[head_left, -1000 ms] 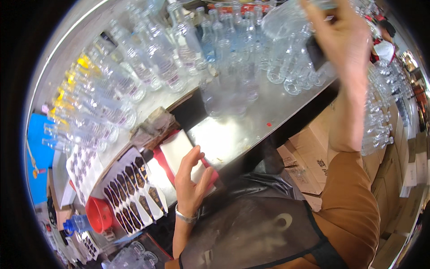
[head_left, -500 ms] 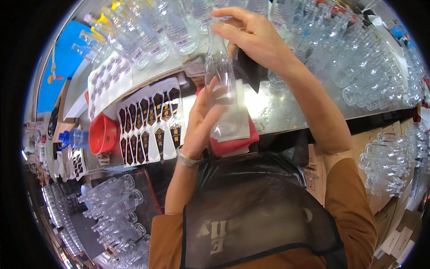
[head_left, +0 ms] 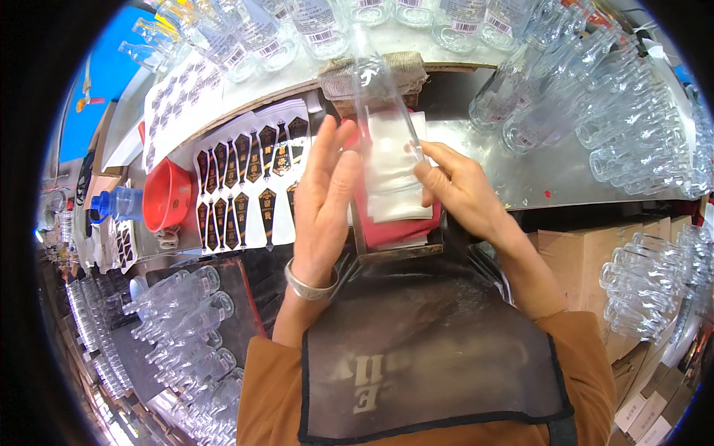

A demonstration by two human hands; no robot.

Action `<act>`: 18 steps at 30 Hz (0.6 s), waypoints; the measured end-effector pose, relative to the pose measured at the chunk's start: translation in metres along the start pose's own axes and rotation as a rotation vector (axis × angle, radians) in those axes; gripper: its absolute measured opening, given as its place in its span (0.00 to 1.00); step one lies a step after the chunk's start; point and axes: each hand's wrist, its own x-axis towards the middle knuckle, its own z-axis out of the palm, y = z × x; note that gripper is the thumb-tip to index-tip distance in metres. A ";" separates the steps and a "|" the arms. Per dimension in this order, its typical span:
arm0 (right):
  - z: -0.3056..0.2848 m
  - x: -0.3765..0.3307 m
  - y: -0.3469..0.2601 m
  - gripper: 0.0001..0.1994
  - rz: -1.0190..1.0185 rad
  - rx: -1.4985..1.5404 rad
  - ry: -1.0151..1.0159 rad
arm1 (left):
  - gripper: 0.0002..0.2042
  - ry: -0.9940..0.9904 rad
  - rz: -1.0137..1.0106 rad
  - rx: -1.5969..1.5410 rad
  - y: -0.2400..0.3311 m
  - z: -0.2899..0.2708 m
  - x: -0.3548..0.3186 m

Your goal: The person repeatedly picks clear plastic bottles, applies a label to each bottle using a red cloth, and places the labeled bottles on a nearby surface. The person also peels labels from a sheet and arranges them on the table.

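A clear glass bottle [head_left: 387, 111] lies with its neck pointing away from me, over a white sheet [head_left: 394, 204] on a red cloth pad [head_left: 394, 232]. At the bottle's right side, near its base, my right hand [head_left: 461, 186] grips it with thumb and fingers. My left hand [head_left: 325, 201] is open on the bottle's left, its fingers stretched upward and slightly apart. Beside it lies a white sheet of black tie-shaped labels [head_left: 242, 171] with gold marks. A wrapped block with a beige cloth [head_left: 405, 70] sits behind the bottle.
Several labelled glass bottles [head_left: 316, 26] line the raised back shelf. More bottles [head_left: 543, 97] crowd the right of the metal table. A red bowl [head_left: 167, 197] and a blue-capped container [head_left: 119, 204] stand left. Other bottles [head_left: 186, 349] are at lower left, cardboard boxes [head_left: 569, 256] at right.
My right hand has come down from the bottle's neck to its lower right side. My left hand has moved slightly left, off the bottle's front. The bottle's base has shifted rightward and away.
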 end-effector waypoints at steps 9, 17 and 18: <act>0.015 0.001 0.017 0.24 -0.297 -0.343 0.239 | 0.25 -0.066 0.073 0.013 -0.049 -0.007 0.004; 0.019 0.000 0.015 0.25 -0.295 -0.445 0.225 | 0.23 -0.056 -0.092 0.046 -0.054 -0.015 -0.001; 0.017 -0.001 0.015 0.26 -0.257 -0.430 0.205 | 0.23 -0.076 -0.063 0.062 -0.056 -0.022 -0.004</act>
